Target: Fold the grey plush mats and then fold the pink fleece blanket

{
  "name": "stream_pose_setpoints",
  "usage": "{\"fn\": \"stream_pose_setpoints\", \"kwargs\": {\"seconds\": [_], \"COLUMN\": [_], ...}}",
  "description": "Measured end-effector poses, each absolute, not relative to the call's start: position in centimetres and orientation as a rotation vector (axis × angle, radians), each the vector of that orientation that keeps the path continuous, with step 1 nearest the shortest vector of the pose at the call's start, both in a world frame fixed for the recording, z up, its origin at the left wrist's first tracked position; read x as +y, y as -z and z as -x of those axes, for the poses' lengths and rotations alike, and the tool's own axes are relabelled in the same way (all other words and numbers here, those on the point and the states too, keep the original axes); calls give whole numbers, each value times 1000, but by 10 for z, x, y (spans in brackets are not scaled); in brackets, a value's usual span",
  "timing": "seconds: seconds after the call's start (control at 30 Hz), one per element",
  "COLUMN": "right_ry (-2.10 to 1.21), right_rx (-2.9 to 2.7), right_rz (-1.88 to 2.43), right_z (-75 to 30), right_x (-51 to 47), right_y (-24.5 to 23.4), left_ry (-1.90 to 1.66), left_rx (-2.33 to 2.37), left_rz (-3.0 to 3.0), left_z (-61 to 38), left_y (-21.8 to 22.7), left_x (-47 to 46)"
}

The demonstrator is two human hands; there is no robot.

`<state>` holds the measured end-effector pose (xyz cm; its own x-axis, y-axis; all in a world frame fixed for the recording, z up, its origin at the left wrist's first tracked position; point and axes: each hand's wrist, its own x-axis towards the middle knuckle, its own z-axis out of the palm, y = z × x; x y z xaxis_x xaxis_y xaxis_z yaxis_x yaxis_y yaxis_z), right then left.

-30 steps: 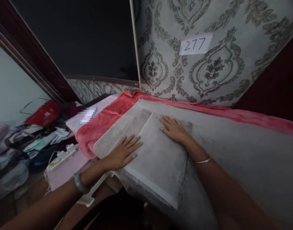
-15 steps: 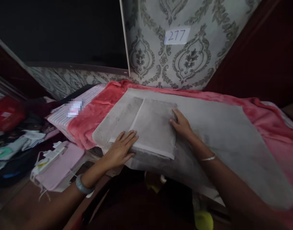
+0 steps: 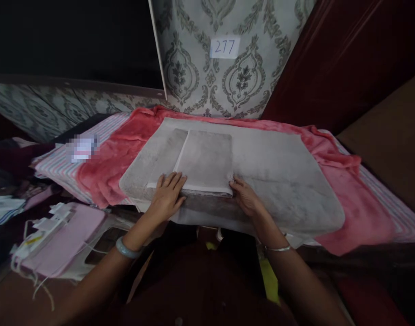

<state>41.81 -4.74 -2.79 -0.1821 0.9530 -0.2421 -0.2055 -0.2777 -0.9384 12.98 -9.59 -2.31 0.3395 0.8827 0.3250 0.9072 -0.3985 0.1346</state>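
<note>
A grey folded cloth (image 3: 207, 158) with a pale hem lies on a larger grey cloth (image 3: 271, 145). My left hand (image 3: 166, 194) rests flat on the folded cloth's front left part, fingers stretched out and the thumb at the front edge. At the front right corner, my right hand (image 3: 246, 194) has its fingers closed on the folded cloth's edge. The folded layers show along the front, and a narrower panel extends to the left of the top fold. The larger cloth hangs over the near edge of the surface.
A red-pink blanket (image 3: 115, 158) and a striped cloth (image 3: 54, 170) lie underneath. White power strips (image 3: 44, 231) with cables sit on a pink board (image 3: 69, 240) at lower left. Behind are a dark television screen (image 3: 74, 40) and patterned wall with a "277" paper (image 3: 225, 46).
My right hand has slid from the far right side of the folded cloth to its front right corner and closed there. My left hand stays on the cloth. The view has turned rightward.
</note>
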Motion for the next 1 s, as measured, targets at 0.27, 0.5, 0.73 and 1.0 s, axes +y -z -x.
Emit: {"fn": "stream_pose_setpoints", "kwargs": {"seconds": [0.27, 0.5, 0.73, 1.0], "right_ry": [-1422, -1038, -661, -1176], "right_rx": [-1106, -1538, -1779, -1279], "right_rz": [1173, 1297, 1313, 1141], "right_z": [-418, -420, -412, -397], "right_x": [-58, -82, -81, -69], "right_y": [40, 43, 37, 22], "left_ry": [579, 509, 484, 565], "left_rx": [-1464, -1427, -1471, -1623], "left_rz": [2610, 2699, 2643, 2530], "left_z": [-162, -192, -196, -181], "left_y": [18, 18, 28, 29], "left_x": [-94, -80, -84, -86]}}
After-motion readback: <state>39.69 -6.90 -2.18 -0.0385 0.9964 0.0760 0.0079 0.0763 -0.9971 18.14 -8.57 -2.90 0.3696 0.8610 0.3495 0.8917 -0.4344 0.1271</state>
